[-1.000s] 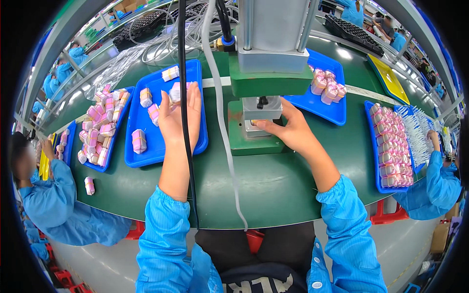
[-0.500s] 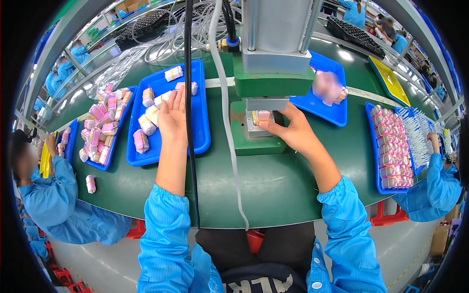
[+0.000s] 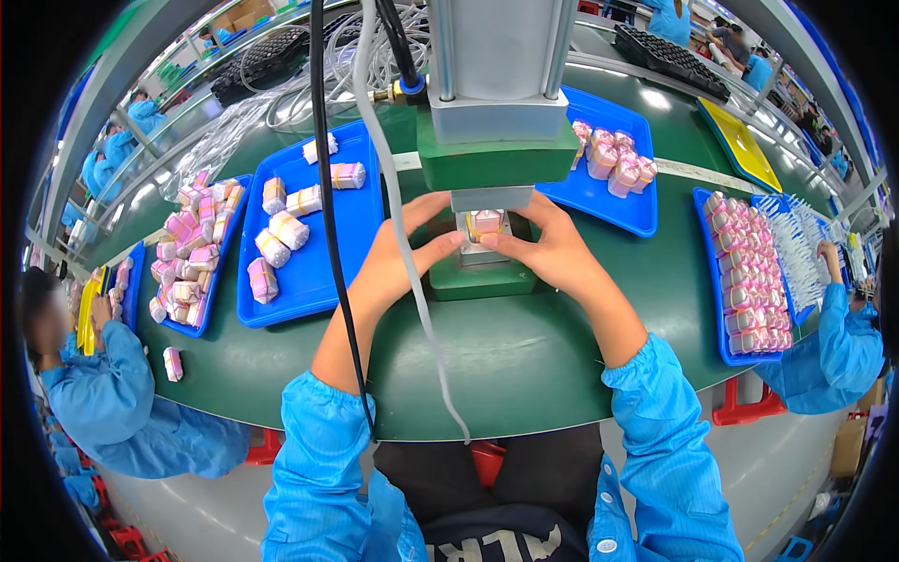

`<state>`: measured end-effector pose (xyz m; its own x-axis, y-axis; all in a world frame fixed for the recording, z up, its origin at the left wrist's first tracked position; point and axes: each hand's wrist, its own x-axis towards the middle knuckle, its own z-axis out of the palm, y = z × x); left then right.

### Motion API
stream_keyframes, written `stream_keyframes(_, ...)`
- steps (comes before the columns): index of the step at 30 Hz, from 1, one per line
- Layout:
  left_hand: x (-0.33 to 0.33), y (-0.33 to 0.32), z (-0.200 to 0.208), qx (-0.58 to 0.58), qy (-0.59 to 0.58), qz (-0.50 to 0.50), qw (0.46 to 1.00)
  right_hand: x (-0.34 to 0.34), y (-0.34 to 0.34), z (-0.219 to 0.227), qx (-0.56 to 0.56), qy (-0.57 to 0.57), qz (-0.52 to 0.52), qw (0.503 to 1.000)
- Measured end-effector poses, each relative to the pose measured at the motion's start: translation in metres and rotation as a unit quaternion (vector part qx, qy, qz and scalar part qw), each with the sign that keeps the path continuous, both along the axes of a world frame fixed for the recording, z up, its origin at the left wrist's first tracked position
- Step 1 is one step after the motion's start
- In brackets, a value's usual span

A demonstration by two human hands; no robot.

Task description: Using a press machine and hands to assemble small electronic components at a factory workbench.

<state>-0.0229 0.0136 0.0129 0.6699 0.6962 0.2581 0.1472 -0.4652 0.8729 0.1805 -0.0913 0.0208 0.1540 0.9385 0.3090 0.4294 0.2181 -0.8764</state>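
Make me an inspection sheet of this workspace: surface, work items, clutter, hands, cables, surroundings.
Surface: glossy green tabletop, with light reflections.
Work items: wrapped piece in the green press; spaced pieces in the left blue tray; grouped pieces in the blue tray behind the press.
Clutter: lone wrapped piece on the tabletop at left; crumpled clear plastic further back.
Hands: left hand and right hand flank the press, thumbs near its piece; contact unclear.
Cables: black cable and grey hose hang across the view, the hose before the left hand.
Surroundings: blue-clad co-workers either side.
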Motion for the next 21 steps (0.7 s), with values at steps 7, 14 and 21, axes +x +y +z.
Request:
stream_keyframes(7,0.018,-0.019,0.002,-0.032,-0.006,0.006,0.999,0.004,0.002,-0.003,0.024,0.001,0.007,1.0)
stream_keyframes(14,0.032,-0.021,-0.015,-0.07,-0.073,0.06,0.993,0.013,0.006,-0.014,0.019,-0.01,0.017,1.0)
stream_keyframes(21,0.029,-0.02,-0.021,-0.05,-0.082,0.061,0.993,0.062,-0.003,0.001,0.048,-0.05,-0.051,0.996)
